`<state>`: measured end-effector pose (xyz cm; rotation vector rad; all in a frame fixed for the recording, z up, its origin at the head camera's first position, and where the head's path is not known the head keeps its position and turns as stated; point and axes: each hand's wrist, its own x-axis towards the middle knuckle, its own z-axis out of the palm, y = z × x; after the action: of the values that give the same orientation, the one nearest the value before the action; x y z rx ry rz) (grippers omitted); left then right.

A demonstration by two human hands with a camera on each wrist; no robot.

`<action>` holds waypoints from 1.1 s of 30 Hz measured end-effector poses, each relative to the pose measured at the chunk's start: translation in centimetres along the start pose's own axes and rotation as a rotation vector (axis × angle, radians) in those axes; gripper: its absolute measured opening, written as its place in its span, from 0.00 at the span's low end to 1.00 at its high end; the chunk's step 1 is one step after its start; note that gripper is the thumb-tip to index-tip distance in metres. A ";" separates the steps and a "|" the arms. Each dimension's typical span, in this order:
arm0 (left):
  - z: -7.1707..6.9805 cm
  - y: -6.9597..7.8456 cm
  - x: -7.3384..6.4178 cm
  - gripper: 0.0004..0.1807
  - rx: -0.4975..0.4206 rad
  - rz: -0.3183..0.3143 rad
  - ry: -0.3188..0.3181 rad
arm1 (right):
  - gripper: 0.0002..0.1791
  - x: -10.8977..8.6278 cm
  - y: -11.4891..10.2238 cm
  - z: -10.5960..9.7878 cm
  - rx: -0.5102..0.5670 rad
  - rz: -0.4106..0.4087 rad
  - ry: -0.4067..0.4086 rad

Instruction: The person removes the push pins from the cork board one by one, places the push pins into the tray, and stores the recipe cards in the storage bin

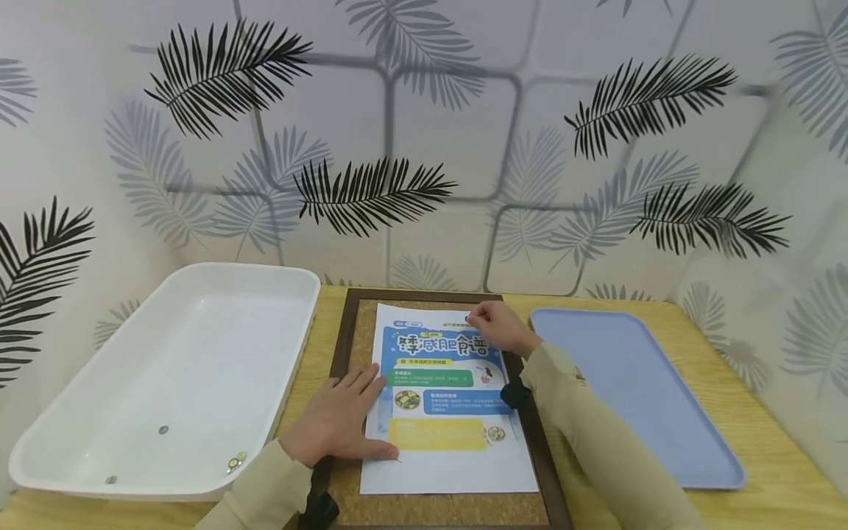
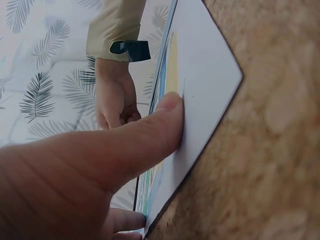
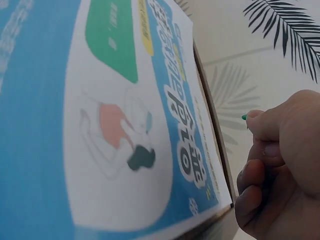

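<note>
Printed sheet [image 1: 457, 471] lies on the framed cork board [image 1: 437, 513], between a white tub [image 1: 218, 346] and a blue tray [image 1: 636, 397] on the worktop [image 1: 762, 434]. The hands are apart: the left [image 1: 341, 419] rests with fingers extended on the sheet's left edge, thumb on the paper; the right [image 1: 500, 326] pinches a small green piece [image 3: 244, 117] near its upper right corner.
</note>
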<state>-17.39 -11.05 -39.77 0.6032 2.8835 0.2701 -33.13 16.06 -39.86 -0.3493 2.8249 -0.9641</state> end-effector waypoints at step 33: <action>-0.3 0.1 -0.1 0.57 0.007 0.004 0.007 | 0.13 -2.8 5.1 -4.3 0.049 -0.089 0.002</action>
<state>-17.31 -11.06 -39.48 0.6099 2.8919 0.2640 -32.19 23.19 -39.49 -0.4721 2.8034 -1.0499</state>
